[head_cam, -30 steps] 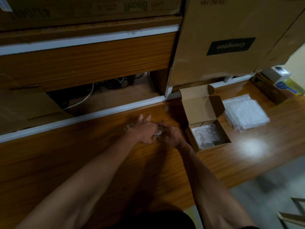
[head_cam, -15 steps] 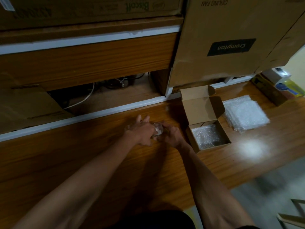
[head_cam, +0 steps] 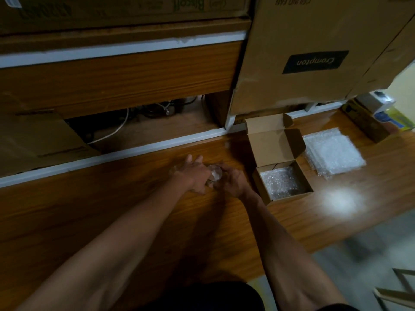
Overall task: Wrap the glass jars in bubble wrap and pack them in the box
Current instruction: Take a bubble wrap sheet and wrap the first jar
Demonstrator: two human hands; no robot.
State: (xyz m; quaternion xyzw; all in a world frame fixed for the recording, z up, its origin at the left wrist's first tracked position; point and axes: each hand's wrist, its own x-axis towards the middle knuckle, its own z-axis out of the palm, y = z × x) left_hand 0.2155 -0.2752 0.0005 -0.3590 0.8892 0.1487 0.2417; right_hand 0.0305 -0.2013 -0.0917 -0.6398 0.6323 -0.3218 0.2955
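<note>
**Glass jar held between two hands on the worktop**

Glass shows between the two hands near the middle of the worktop (head_cam: 134, 221): one jar (head_cam: 215, 173), pale and glinting, partly covered in what looks like clear wrap, though blur hides how far round it goes. The left hand (head_cam: 193, 174) lies over the jar's left side, two fingers stretched toward the back edge and the rest curled against it. The right hand (head_cam: 231, 181) cups the jar from the right with fingers curled round it. Both hands hold the jar low on the wood; whether it rests there cannot be told.

One small box (head_cam: 281, 184) stands open just right of the right hand, its lid (head_cam: 271, 145) tilted up toward the back edge. Bubble wrap lines its inside. One stack of bubble sheets (head_cam: 333, 152) lies flat beyond the box, toward the right end of the worktop; the number of sheets cannot be counted.

Along the back edge one large carton (head_cam: 314, 52) stands behind the box. At the back right corner sits a cluster of small packages (head_cam: 370, 115), too blurred to count. A bright glare (head_cam: 340, 202) marks the wood near the front edge.
</note>
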